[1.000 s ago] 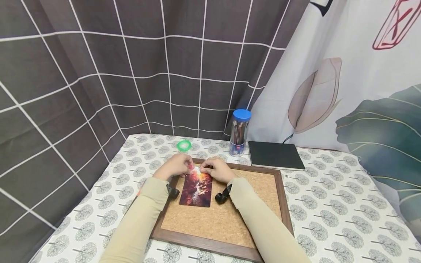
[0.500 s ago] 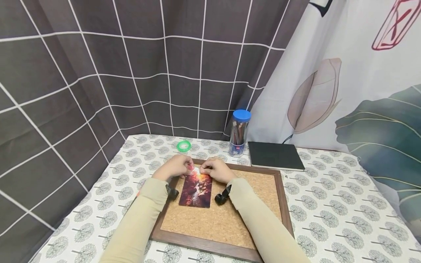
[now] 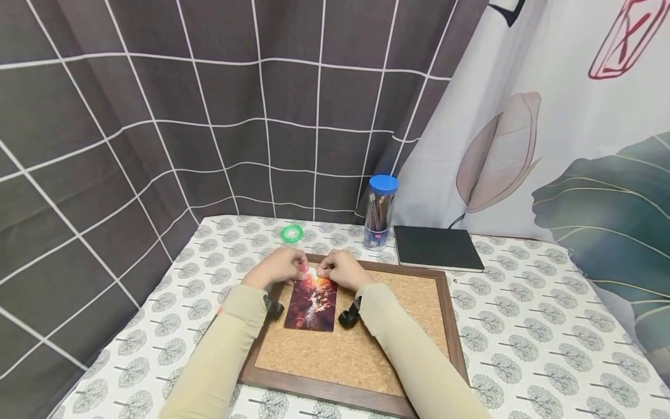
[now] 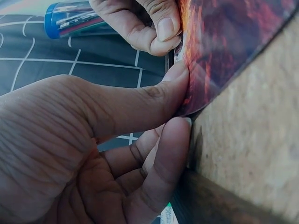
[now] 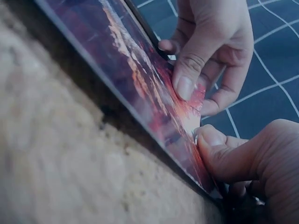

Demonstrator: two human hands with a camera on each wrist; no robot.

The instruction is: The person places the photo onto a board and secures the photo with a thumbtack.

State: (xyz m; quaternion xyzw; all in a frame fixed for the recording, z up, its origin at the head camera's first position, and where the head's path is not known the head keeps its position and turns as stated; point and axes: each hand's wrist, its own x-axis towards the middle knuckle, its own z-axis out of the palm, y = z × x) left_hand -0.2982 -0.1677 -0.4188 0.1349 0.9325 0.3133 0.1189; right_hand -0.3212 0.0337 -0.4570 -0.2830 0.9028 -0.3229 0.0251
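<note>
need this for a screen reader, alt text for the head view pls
Both hands, left hand and right hand, pinch the top edge of a reddish photo card lying on a framed cork board on a tree-patterned table.

Table point(image 3: 523, 349) under white cloth printed with small grey trees. Cork board point(image 3: 361, 343) in dark wooden frame flat at centre. Green tape ring point(image 3: 292, 233) beyond board's far left corner. Clear pencil jar point(image 3: 380, 212) with blue lid upright just past board's far edge. Black notebook point(image 3: 437, 248) flat beside jar, near board's far right corner.
</note>
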